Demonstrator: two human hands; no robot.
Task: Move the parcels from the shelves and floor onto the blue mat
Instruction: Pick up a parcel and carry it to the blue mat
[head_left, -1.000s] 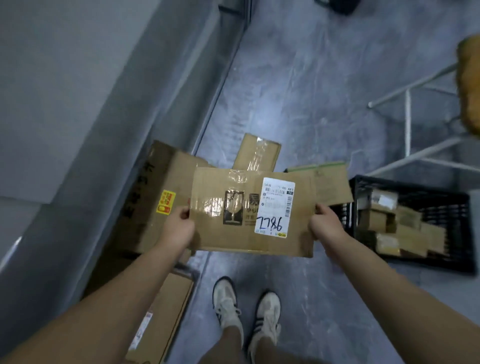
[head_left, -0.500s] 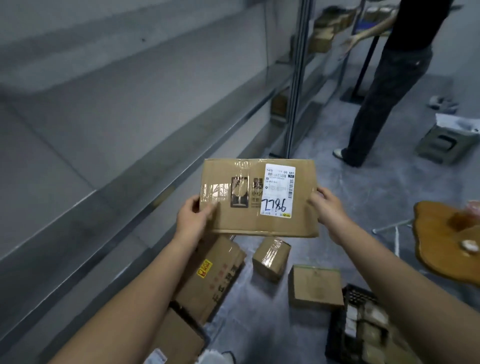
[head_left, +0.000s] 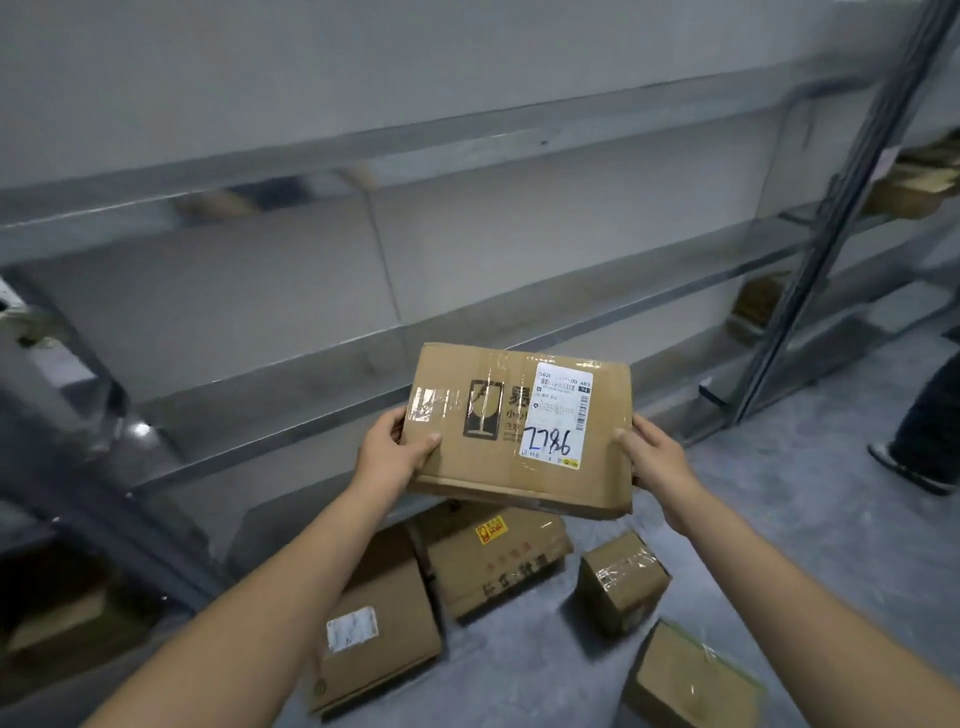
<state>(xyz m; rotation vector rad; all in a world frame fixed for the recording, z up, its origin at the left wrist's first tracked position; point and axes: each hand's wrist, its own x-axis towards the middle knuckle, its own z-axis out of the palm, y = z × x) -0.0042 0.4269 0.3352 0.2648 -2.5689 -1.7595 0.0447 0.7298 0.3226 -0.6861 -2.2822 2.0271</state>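
Carriage is judged the step in hand: a flat labelled parcel is held in mid-air before the grey shelves, clamped at its left edge by the left hand and at its right edge by the right hand. Other parcels are seen on the floor just below. The blue mat is not shown, so it must be located before the parcel is set down.

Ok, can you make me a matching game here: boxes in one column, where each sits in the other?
1 numbered parcel
2 yellow-sticker box
3 small taped box
4 white-label box

A floor, leftmost of the pile
B floor, right of the yellow-sticker box
C gripped by left hand and right hand
D floor, under the gripped parcel

Pairs: 1-C, 2-D, 3-B, 4-A
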